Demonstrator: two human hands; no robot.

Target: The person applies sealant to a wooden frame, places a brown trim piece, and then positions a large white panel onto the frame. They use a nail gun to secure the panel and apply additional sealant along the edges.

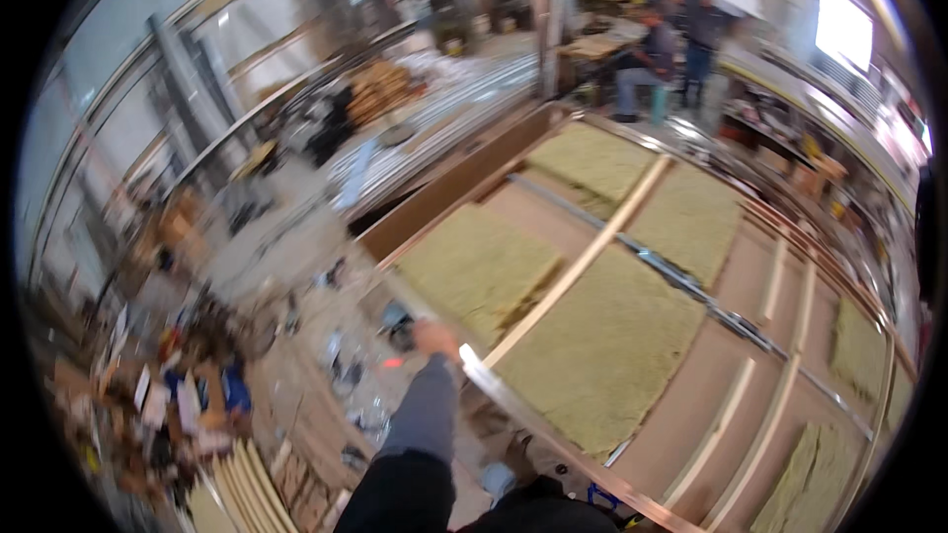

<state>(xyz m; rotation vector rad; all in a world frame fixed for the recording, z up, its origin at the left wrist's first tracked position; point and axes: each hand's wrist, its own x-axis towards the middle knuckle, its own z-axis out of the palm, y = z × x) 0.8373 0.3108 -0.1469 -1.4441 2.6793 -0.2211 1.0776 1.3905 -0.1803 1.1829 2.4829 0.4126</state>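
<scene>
My left hand (435, 340), in a grey sleeve with black further up the arm, reaches forward beside the near left edge of a large framed panel (538, 424). The hand is smeared by motion, so its fingers cannot be read. A dark grey-blue object (397, 324) shows right beside the hand; whether I hold it cannot be told. Yellow-green insulation batts (602, 341) lie in the panel, between pale wooden strips (583, 262) and over brown sheeting (711, 405). A metal channel (681, 279) crosses the middle. My right hand is out of view.
Scraps and debris (168, 385) cover the floor at left, near stacked pale boards (247, 484). Long metal profiles (444, 118) lie beyond the panel. Two people (647, 69) are at the back by a cluttered bench (597, 44). A shelf unit (780, 138) stands at far right.
</scene>
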